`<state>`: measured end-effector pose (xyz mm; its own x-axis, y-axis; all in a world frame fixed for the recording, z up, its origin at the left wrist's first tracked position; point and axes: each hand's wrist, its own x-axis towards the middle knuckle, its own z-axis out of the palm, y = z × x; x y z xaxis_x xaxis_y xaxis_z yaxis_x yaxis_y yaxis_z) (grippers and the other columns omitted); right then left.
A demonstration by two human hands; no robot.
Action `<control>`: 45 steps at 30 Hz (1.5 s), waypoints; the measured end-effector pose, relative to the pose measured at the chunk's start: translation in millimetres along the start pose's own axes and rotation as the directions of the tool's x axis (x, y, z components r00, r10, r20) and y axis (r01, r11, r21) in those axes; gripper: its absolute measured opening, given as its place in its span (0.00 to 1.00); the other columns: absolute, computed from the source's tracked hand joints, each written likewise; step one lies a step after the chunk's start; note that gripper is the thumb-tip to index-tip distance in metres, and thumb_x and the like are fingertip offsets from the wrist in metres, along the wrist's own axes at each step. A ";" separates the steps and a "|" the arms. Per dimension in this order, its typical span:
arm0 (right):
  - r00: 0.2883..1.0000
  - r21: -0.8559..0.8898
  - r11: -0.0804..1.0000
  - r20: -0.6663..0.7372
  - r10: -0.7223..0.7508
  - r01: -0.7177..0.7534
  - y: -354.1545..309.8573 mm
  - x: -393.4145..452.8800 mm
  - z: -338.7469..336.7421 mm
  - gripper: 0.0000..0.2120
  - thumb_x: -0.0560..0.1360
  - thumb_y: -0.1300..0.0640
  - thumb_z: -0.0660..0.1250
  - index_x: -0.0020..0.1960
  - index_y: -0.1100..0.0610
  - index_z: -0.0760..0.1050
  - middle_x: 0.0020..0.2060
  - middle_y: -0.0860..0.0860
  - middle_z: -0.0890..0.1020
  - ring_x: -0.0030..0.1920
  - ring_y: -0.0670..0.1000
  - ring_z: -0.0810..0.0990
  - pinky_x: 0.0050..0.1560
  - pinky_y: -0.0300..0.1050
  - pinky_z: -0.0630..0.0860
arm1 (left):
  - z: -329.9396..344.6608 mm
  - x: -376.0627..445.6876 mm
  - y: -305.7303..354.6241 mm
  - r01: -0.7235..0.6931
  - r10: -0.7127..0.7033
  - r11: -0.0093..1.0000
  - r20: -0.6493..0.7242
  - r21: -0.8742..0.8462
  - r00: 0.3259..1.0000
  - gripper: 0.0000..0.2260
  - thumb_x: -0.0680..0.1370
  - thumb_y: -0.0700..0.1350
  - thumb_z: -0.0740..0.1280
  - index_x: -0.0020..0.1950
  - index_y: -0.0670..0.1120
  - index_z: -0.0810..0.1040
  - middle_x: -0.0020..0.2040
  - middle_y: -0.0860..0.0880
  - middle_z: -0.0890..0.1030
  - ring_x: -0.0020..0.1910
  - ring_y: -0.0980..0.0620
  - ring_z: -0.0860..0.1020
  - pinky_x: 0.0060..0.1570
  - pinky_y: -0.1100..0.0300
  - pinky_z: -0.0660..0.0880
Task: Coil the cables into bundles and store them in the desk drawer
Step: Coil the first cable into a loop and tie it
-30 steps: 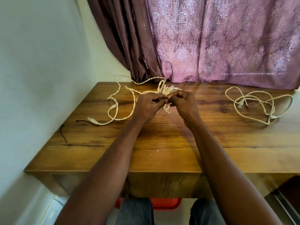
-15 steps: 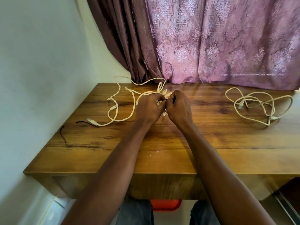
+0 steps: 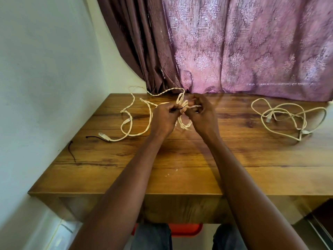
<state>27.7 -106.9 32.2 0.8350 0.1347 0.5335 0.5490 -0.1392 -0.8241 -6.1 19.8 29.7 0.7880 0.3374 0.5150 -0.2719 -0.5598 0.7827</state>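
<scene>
Left hand (image 3: 164,117): closed on black tie (image 3: 177,109) and twisted cable (image 3: 134,112)
Right hand (image 3: 200,112): pinching same cable (fingers curled)
Second cable (image 3: 288,117): loose, desk (image 3: 180,159) right

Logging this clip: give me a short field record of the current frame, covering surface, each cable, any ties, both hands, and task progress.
surface: wooden desk, against a curtain
twisted cable: cream, partly gathered at the hands, the rest loose at left
second cable: cream, loose at right, untouched
ties: two black ties lying at left edge
left hand: closed on the twisted cable and a thin black tie
right hand: fingers pinching the same bundle
progress: no finished bundle; drawer not visible
</scene>
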 end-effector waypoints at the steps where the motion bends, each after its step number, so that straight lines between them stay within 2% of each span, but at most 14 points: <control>1: 1.000 0.002 1.000 0.019 -0.011 0.011 1.4 -0.1 0.0 0.12 0.73 0.64 0.72 0.55 0.55 0.79 0.42 0.49 0.83 0.40 0.46 0.81 0.40 0.43 0.78 | -0.6 -0.9 0.4 -0.016 0.016 1.000 0.016 -0.002 1.000 0.08 0.76 0.44 0.72 0.54 0.45 0.85 0.47 0.50 0.85 0.45 0.54 0.82 0.46 0.57 0.79; 6: 0.998 0.004 1.000 0.050 -0.027 0.027 3.0 -1.1 -4.4 0.06 0.76 0.65 0.70 0.50 0.59 0.84 0.33 0.49 0.83 0.32 0.46 0.79 0.35 0.38 0.75 | -6.7 0.3 -1.2 -0.072 0.074 0.997 0.134 -0.026 0.988 0.04 0.75 0.42 0.73 0.49 0.45 0.81 0.41 0.55 0.83 0.41 0.63 0.81 0.42 0.62 0.78; 9: 0.995 -0.007 0.999 0.093 -0.037 0.038 1.1 -3.6 -6.6 0.07 0.76 0.68 0.68 0.48 0.58 0.83 0.33 0.51 0.82 0.32 0.47 0.79 0.36 0.38 0.77 | -10.4 1.6 -2.1 -0.053 0.059 0.997 0.149 -0.047 0.987 0.09 0.74 0.42 0.75 0.49 0.43 0.77 0.41 0.53 0.83 0.40 0.60 0.81 0.41 0.62 0.77; 12: 0.975 -0.239 0.949 0.139 -0.174 0.204 3.3 -2.4 -9.2 0.06 0.76 0.67 0.68 0.45 0.60 0.82 0.35 0.51 0.80 0.33 0.47 0.76 0.37 0.40 0.74 | -9.7 1.5 -0.7 -0.074 0.076 0.997 0.187 -0.020 0.979 0.10 0.73 0.43 0.75 0.49 0.46 0.76 0.43 0.53 0.82 0.43 0.58 0.82 0.44 0.62 0.79; 15: 0.947 -0.519 0.793 0.207 -0.245 0.319 5.8 -2.8 -7.5 0.05 0.78 0.63 0.64 0.47 0.63 0.77 0.42 0.56 0.78 0.38 0.53 0.73 0.36 0.47 0.67 | -10.9 1.5 -1.7 -0.156 0.146 0.987 0.198 0.033 0.969 0.07 0.75 0.42 0.74 0.49 0.46 0.79 0.46 0.51 0.83 0.47 0.55 0.82 0.48 0.61 0.79; 17: 0.939 -0.578 0.741 0.235 -0.250 0.342 7.3 -3.9 -7.1 0.06 0.78 0.62 0.62 0.50 0.65 0.74 0.47 0.60 0.78 0.42 0.59 0.75 0.38 0.47 0.65 | -9.3 0.1 -3.7 -0.261 0.240 0.958 0.172 0.119 0.956 0.08 0.75 0.43 0.72 0.52 0.42 0.83 0.49 0.47 0.84 0.49 0.51 0.82 0.50 0.53 0.80; 20: 0.921 -0.514 0.766 0.264 -0.286 0.385 4.4 -4.4 -10.8 0.04 0.76 0.64 0.59 0.47 0.63 0.72 0.42 0.57 0.75 0.39 0.57 0.73 0.38 0.47 0.65 | -2.2 -3.6 -5.9 -0.362 0.348 0.907 0.103 0.214 0.932 0.11 0.75 0.46 0.71 0.52 0.40 0.85 0.50 0.43 0.83 0.50 0.46 0.80 0.48 0.50 0.78; 24: 0.934 -0.411 0.842 0.225 -0.277 0.349 -1.5 0.4 -15.6 0.06 0.74 0.68 0.59 0.40 0.61 0.70 0.36 0.52 0.73 0.37 0.53 0.70 0.38 0.50 0.67 | 5.4 -6.3 -0.4 -0.375 0.383 0.907 -0.004 0.192 0.924 0.09 0.73 0.44 0.74 0.49 0.40 0.86 0.47 0.43 0.80 0.47 0.49 0.77 0.43 0.59 0.73; 27: 0.962 -0.390 0.883 0.182 -0.205 0.262 -7.9 0.4 -16.1 0.08 0.74 0.71 0.60 0.40 0.61 0.71 0.37 0.53 0.75 0.36 0.51 0.71 0.36 0.38 0.66 | 8.2 -9.7 7.4 -0.288 0.293 0.955 -0.087 0.069 0.952 0.07 0.73 0.42 0.75 0.49 0.41 0.86 0.46 0.45 0.83 0.45 0.54 0.78 0.42 0.70 0.71; 29: 0.967 -0.383 0.892 0.167 -0.191 0.242 -11.6 1.8 -16.1 0.07 0.75 0.70 0.61 0.40 0.62 0.72 0.36 0.53 0.76 0.36 0.50 0.71 0.34 0.37 0.65 | 9.6 -14.2 11.0 -0.336 0.340 0.940 -0.132 0.053 0.931 0.08 0.73 0.40 0.74 0.51 0.41 0.85 0.47 0.45 0.85 0.46 0.57 0.79 0.45 0.74 0.71; 33: 0.969 -0.388 0.889 0.143 -0.202 0.242 -13.0 4.1 -12.0 0.07 0.75 0.67 0.61 0.39 0.61 0.72 0.34 0.53 0.75 0.35 0.53 0.72 0.36 0.49 0.66 | 9.9 -14.0 8.7 -0.394 0.398 0.917 -0.174 0.062 0.901 0.06 0.73 0.37 0.72 0.50 0.39 0.85 0.47 0.44 0.84 0.46 0.55 0.80 0.46 0.69 0.74; 39: 0.994 -0.358 0.928 0.059 -0.089 0.104 -7.5 -1.7 -0.7 0.05 0.76 0.66 0.60 0.43 0.63 0.74 0.39 0.56 0.79 0.39 0.55 0.76 0.37 0.48 0.69 | 13.2 -12.2 8.1 -0.300 0.312 0.949 -0.167 0.094 0.935 0.05 0.72 0.38 0.73 0.47 0.40 0.85 0.45 0.45 0.85 0.44 0.52 0.81 0.45 0.61 0.76; 42: 1.000 -0.297 0.955 0.025 -0.002 0.009 -8.8 -5.2 0.0 0.06 0.76 0.68 0.60 0.42 0.63 0.75 0.36 0.53 0.79 0.35 0.48 0.75 0.33 0.43 0.68 | 15.2 -10.4 7.4 -0.275 0.293 0.952 -0.136 0.137 0.946 0.05 0.73 0.37 0.72 0.48 0.40 0.85 0.46 0.45 0.85 0.45 0.50 0.81 0.45 0.58 0.77; 45: 0.997 -0.162 0.984 -0.008 0.075 -0.076 -10.6 -9.2 0.8 0.10 0.77 0.70 0.61 0.40 0.60 0.74 0.32 0.48 0.75 0.28 0.38 0.73 0.27 0.30 0.65 | 15.3 -8.6 4.4 -0.293 0.332 0.923 -0.128 0.251 0.935 0.06 0.73 0.41 0.72 0.48 0.43 0.85 0.45 0.46 0.86 0.45 0.49 0.82 0.50 0.55 0.76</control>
<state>14.1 -105.8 35.8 0.8742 0.1163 0.4713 0.4830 -0.3063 -0.8203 -5.6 2.9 23.3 0.5754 0.2265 0.7859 -0.3434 -0.8052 0.4835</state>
